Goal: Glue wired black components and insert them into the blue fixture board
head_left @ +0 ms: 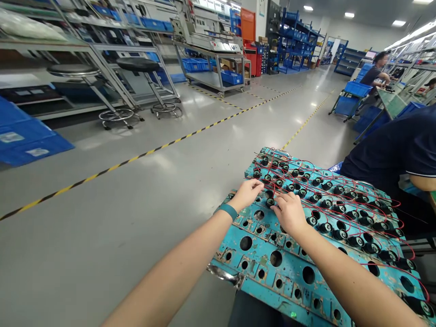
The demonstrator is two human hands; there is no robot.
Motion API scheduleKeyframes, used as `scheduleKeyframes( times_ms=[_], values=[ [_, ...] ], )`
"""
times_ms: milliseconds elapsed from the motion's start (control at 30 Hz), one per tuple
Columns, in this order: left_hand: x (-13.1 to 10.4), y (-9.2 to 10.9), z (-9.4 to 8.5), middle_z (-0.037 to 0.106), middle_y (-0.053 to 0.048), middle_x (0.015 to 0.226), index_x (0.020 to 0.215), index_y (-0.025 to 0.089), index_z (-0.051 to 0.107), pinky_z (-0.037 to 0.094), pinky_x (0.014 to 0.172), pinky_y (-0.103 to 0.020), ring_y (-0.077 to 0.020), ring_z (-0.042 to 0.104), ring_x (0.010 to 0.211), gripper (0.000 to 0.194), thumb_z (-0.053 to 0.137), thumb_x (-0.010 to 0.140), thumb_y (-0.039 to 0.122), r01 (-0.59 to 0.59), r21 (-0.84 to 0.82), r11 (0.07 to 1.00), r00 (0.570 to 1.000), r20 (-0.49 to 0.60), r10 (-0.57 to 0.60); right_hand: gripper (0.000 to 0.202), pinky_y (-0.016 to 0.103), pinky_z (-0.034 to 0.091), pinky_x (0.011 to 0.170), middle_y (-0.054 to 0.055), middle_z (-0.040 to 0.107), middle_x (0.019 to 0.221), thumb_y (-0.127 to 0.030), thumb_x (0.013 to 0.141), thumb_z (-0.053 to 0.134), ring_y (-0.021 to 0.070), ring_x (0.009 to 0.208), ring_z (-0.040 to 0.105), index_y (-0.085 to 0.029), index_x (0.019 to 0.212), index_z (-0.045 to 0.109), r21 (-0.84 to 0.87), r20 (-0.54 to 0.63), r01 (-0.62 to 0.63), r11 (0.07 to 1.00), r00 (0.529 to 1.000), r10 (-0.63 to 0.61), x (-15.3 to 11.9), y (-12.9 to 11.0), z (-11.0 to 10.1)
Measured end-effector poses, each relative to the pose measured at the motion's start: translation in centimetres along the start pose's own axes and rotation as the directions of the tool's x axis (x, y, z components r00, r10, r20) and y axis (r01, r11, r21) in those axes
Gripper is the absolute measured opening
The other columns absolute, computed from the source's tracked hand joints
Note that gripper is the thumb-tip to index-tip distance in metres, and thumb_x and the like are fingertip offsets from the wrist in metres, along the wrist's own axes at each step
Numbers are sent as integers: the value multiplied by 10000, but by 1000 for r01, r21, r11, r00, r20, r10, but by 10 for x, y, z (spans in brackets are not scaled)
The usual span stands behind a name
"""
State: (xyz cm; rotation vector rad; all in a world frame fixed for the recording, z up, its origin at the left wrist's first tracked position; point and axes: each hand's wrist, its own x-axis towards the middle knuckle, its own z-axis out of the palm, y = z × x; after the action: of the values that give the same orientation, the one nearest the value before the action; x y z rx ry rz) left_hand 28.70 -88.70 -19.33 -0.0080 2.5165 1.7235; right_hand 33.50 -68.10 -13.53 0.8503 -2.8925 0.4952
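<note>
My left hand (250, 193), a teal band (229, 210) round its wrist, is closed in a pinch at a thin red wire at the far left of the turquoise board (231, 237). Beside it, my right hand (289, 212) has its thumb and fingers curled at a small black cylindrical part (270, 202) with a round face. Its fingertips partly hide their contact with that part. Rows of similar black parts (326, 227), joined by looping red wires (413, 249), sit in the board's holes. Nearer rows of holes on the worn board hold nothing.
A metal handle (225, 274) juts from the board's near left side. Close on the right sits a person in a dark shirt (391, 150). Two round stools (73, 70), a wheeled metal cart (207, 79) and blue bins (27, 131) stand across the taped floor.
</note>
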Motion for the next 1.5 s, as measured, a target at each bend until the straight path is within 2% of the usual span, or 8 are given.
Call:
scheduleKeyframes(
  times_ms=[200,333,433,633,933,1133,1300,1500],
  values=[
    [-24,14,0,711,-32,898,1017,143,674,584,736,-358,-168,689,769,322,578,995,449,17,42,999,999,-29,-16,206,432,484,927,129,713,1120,-300,1023,530,267,1000,611,-174,1073,686,117,-138,6,993,990,10,-66,14,-37],
    [-37,24,12,735,-48,859,1010,152,700,545,703,-348,-209,686,748,392,657,874,518,-27,148,989,999,-23,31,189,427,546,916,105,729,1075,-313,1023,529,246,969,674,-206,1076,675,122,-177,-43,992,982,64,-149,49,-78],
    [-39,28,19,654,3,611,1001,151,732,469,575,-333,-224,625,580,452,683,788,547,-42,272,962,999,5,42,182,413,598,862,103,740,1066,-352,1007,554,260,976,714,-243,1068,686,132,-205,-208,969,951,232,-222,82,-104],
    [-34,38,19,588,39,551,1024,166,725,463,597,-332,-203,598,554,386,651,846,500,-81,505,859,997,59,59,211,347,658,692,99,766,1076,-441,951,618,264,844,769,-306,1075,720,145,-194,-411,900,880,433,-340,113,-118],
    [-39,46,34,693,-44,956,1116,154,642,557,814,-407,-199,672,834,332,640,949,440,-40,673,739,996,-34,86,224,295,678,781,43,787,1076,-428,909,677,261,968,769,-341,1110,720,119,-219,-282,952,928,302,-382,106,-112],
    [-50,47,35,701,-52,1016,1148,152,636,578,763,-376,-171,673,779,331,638,961,425,-19,658,753,994,-68,84,192,292,660,726,51,785,1032,-400,951,629,237,872,775,-336,1115,704,256,-284,-239,937,907,310,-333,93,-127],
    [-55,35,40,689,-28,929,1139,151,641,580,691,-333,-154,663,734,284,613,986,389,-26,571,821,993,-82,88,250,300,586,815,80,765,1020,-214,1018,473,202,932,735,-234,1103,707,136,29,-159,978,987,156,-180,68,-138],
    [-61,18,50,656,-4,827,1170,161,624,529,633,-311,-143,597,625,294,573,993,390,-51,469,882,978,-157,141,140,327,549,779,50,736,882,-247,972,610,188,833,697,-176,907,712,-18,300,6,1000,954,0,-4,35,-99]
  ],
)
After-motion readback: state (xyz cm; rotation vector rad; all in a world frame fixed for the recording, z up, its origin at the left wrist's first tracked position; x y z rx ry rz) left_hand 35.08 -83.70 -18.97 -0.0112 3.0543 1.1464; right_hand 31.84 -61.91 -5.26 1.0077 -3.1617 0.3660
